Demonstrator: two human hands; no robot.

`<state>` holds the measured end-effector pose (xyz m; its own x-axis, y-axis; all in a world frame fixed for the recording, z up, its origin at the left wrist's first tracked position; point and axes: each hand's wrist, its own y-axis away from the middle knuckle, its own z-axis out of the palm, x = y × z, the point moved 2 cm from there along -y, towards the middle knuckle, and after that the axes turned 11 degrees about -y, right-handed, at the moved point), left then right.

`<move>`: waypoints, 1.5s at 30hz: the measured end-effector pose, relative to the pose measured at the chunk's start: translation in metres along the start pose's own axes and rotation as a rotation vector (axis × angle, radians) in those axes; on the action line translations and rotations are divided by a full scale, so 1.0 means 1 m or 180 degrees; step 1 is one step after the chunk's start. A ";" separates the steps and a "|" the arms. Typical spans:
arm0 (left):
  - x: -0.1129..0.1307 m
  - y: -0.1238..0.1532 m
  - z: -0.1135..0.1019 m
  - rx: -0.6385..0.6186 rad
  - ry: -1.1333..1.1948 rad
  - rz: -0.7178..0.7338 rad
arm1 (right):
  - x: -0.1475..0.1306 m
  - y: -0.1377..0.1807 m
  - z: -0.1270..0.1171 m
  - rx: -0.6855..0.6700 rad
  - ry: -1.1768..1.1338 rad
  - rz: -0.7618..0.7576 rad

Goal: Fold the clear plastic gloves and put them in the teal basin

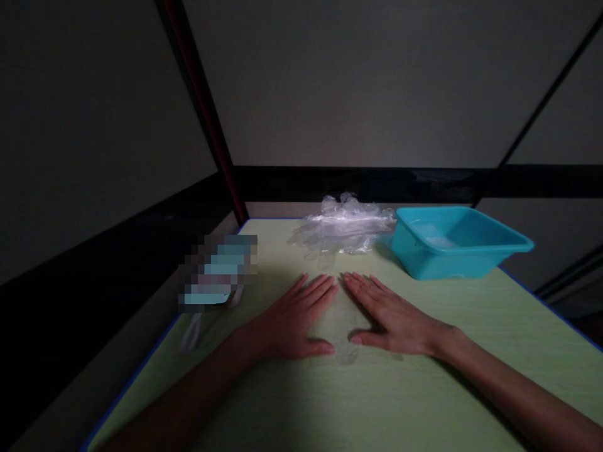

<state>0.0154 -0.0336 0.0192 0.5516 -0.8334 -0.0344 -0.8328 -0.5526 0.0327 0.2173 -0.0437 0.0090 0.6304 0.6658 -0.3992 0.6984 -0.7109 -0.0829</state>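
My left hand [299, 320] lies palm down, fingers stretched forward and thumb pointing inward. Facing it, my right hand [393, 317] is also laid flat, its thumb toward the left one, with a narrow gap between the two. In that gap a thin clear plastic sheet [347, 339] rests flat on the table, its outline faint; it may be a disposable glove. How far it reaches under my palms is hidden. Beyond my fingertips lies a crumpled heap of clear plastic gloves [346, 226].
A turquoise plastic basin [452, 260] stands at the back right, with something pale inside. On the left is a blurred-out item [219, 270] with a white loop [191, 333] beside it. The pale green table [292, 408] has blue edges and meets a wall behind.
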 end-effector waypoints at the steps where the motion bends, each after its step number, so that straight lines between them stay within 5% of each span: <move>1: 0.000 0.000 0.000 -0.0012 0.0016 0.0000 | -0.001 0.000 0.000 -0.0027 -0.0001 0.0022; 45: 0.001 0.000 0.000 -0.0089 0.0226 0.0114 | 0.000 0.000 -0.003 -0.0137 -0.0138 0.0051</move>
<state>0.0157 -0.0341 0.0191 0.5243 -0.8507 0.0381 -0.8509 -0.5218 0.0605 0.2184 -0.0433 0.0120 0.6268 0.6433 -0.4396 0.7028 -0.7104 -0.0374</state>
